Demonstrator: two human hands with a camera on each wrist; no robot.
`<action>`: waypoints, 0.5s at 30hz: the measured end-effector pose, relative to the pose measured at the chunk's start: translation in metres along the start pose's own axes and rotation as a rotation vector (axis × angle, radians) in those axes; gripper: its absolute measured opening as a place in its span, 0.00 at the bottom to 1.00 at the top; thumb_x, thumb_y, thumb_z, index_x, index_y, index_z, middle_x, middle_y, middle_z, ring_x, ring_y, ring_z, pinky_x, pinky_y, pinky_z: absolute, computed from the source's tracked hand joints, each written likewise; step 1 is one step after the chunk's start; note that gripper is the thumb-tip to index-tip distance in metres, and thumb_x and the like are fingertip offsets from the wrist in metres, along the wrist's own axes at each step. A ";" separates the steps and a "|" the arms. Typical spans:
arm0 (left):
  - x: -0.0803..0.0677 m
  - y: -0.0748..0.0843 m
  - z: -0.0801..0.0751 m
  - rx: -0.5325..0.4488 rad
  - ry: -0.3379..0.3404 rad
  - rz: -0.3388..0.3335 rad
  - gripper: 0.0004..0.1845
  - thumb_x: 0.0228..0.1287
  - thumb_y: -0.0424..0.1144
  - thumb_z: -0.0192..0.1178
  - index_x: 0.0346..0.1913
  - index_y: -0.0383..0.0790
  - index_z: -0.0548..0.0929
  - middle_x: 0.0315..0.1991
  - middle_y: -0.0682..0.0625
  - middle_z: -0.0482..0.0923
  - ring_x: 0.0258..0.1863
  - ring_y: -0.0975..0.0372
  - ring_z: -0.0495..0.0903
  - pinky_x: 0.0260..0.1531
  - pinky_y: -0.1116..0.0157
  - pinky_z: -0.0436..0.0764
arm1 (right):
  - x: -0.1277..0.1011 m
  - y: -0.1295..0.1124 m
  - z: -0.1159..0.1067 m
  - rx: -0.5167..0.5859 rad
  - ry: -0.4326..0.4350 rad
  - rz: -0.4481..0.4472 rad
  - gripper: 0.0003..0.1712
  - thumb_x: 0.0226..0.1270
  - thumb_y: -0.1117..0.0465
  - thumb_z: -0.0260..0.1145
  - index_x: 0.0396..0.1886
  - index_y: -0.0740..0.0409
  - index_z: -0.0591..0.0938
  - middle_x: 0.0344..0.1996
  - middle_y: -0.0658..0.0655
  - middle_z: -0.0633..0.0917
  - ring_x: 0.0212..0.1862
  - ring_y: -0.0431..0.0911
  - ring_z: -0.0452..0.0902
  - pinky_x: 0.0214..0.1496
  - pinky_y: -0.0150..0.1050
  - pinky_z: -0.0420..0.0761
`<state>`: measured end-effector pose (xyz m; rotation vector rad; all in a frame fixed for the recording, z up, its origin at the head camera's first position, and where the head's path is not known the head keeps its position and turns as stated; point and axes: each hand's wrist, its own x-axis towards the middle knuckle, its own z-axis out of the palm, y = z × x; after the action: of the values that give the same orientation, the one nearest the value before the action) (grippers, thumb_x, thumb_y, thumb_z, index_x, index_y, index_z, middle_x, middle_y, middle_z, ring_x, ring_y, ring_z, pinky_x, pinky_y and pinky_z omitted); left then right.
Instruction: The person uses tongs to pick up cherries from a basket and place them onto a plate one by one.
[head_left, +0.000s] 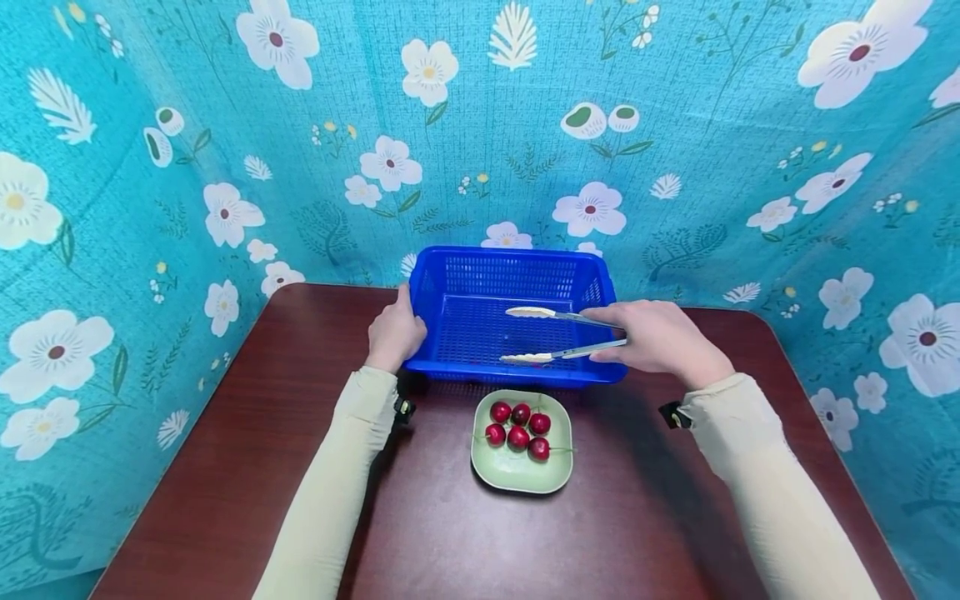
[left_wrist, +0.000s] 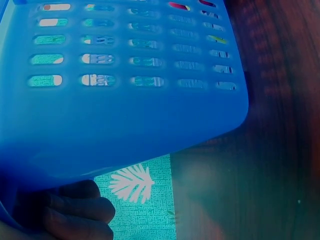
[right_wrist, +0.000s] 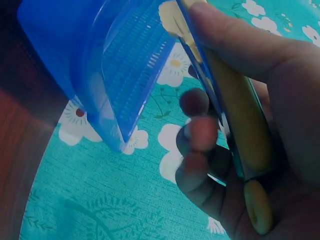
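Observation:
A blue slotted plastic basket (head_left: 513,273) is at the far side of the table. My left hand (head_left: 396,332) grips its left rim; in the left wrist view curled fingers (left_wrist: 82,212) show beneath the rim. My right hand (head_left: 660,337) holds metal tongs (head_left: 577,352) over the basket's right half, their two arms spread and tips pointing left. In the right wrist view the thumb lies along the tongs' yellowish handle (right_wrist: 242,110). Nothing shows between the tips. Bits of red show low in the basket near its front wall, mostly hidden.
A pale green square dish (head_left: 517,479) holding several red cherries (head_left: 517,437), some with stems, sits in front of the basket. The dark reddish-brown table (head_left: 450,542) meets a turquoise floral cloth (head_left: 465,167) behind and at both sides.

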<state>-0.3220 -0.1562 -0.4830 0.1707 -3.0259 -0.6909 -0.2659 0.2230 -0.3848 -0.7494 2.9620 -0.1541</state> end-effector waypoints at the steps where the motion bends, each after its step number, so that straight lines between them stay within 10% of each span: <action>1: 0.000 0.000 0.000 0.001 -0.004 -0.002 0.37 0.74 0.40 0.53 0.82 0.41 0.53 0.48 0.34 0.85 0.37 0.43 0.86 0.38 0.43 0.83 | 0.002 -0.001 0.000 0.004 -0.015 -0.004 0.38 0.63 0.44 0.76 0.72 0.47 0.79 0.63 0.61 0.85 0.62 0.61 0.82 0.58 0.62 0.80; 15: 0.000 0.001 -0.001 0.008 -0.012 -0.009 0.38 0.75 0.40 0.52 0.83 0.41 0.52 0.46 0.35 0.86 0.34 0.44 0.86 0.34 0.46 0.82 | 0.036 -0.013 0.003 -0.033 -0.118 -0.057 0.37 0.59 0.41 0.79 0.68 0.41 0.82 0.33 0.48 0.86 0.37 0.46 0.77 0.41 0.47 0.77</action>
<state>-0.3216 -0.1556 -0.4820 0.1814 -3.0413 -0.6833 -0.2911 0.1938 -0.3886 -0.8179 2.8400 -0.0631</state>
